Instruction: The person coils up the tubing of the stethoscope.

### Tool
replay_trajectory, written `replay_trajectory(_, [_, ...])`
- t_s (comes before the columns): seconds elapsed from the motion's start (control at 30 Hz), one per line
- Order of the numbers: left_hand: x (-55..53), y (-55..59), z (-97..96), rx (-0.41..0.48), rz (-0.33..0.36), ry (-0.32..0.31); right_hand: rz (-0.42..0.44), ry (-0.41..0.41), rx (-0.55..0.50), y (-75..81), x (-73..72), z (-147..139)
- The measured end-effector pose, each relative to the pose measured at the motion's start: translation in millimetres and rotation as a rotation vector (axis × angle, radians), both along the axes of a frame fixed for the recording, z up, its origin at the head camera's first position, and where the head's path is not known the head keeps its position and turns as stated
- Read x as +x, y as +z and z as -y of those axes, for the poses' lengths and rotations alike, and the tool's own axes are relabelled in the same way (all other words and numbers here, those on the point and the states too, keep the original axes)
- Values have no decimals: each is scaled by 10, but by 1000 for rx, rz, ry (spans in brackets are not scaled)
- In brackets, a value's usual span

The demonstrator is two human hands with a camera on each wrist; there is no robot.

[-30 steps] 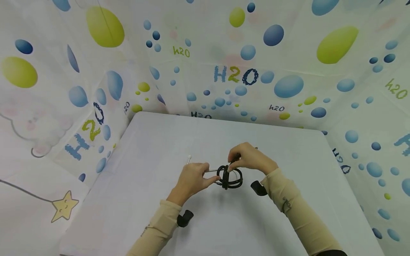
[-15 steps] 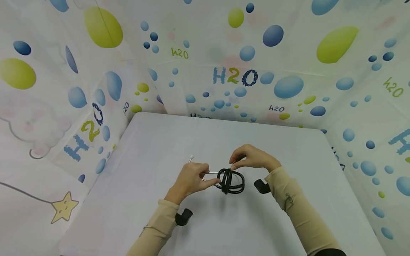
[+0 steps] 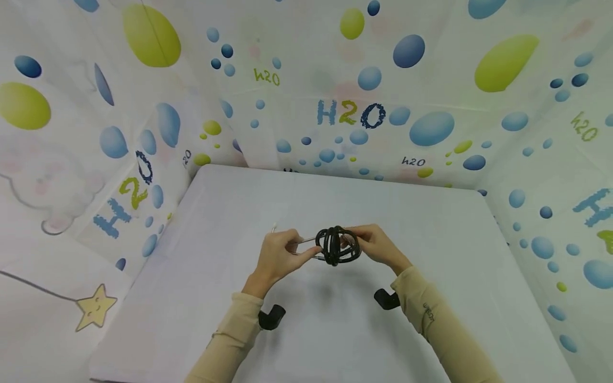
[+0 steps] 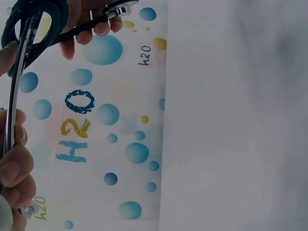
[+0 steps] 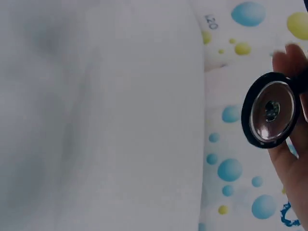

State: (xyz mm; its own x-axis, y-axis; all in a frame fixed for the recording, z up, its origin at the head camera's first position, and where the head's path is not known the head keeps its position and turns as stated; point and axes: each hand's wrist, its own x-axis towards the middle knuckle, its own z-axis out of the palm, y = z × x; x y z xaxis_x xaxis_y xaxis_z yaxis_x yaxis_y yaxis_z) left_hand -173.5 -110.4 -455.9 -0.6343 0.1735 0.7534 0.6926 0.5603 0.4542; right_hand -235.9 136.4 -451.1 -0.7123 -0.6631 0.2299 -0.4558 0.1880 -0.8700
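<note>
A stethoscope with its black tubing (image 3: 335, 246) wound into a bundle is held up over the white table. My left hand (image 3: 278, 257) grips its metal ear tubes (image 4: 14, 106), thumb stretched toward the coil. A pale ear tip (image 3: 274, 227) sticks out beyond that hand. My right hand (image 3: 377, 244) holds the coil's right side, its fingers partly hidden behind the loops. In the right wrist view the round chest piece (image 5: 274, 111), black-rimmed with a shiny face, stands in front of the right hand's fingers.
The white table (image 3: 230, 202) spreads under both hands, its far edge meeting a curtain (image 3: 287, 106) printed with blue and green drops and H2O lettering. Black wrist-camera mounts (image 3: 272, 317) project beneath each wrist.
The right hand has gone from pinching above the coil to its right side, with fingers behind the loops. The bundle has shifted a little left and away from me, and the left hand moved with it.
</note>
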Motion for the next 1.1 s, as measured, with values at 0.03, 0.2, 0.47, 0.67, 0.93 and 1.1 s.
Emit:
replay_trajectory(0.03, [-7, -2, -5, 5, -10, 20, 1, -24, -10, -27, 34, 18])
replay_trajectory(0.2, [-42, 3, -16, 21, -44, 130, 71, -198, -40, -69, 237, 124])
replay_trajectory(0.47, [-42, -8, -26, 3, -58, 213, 83, -382, -55, -95, 530, 283])
replay_trajectory(0.67, [-28, -32, -41, -6, -28, 201, 29, -430, -76, 67, 729, 367])
replay_trajectory(0.93, [-9, -67, -68, -10, 3, 202, 188, -485, -30, -12, 806, 349])
replay_trajectory(1.1, [-24, -93, -82, -6, 25, 186, 208, -485, -39, 28, 849, 324])
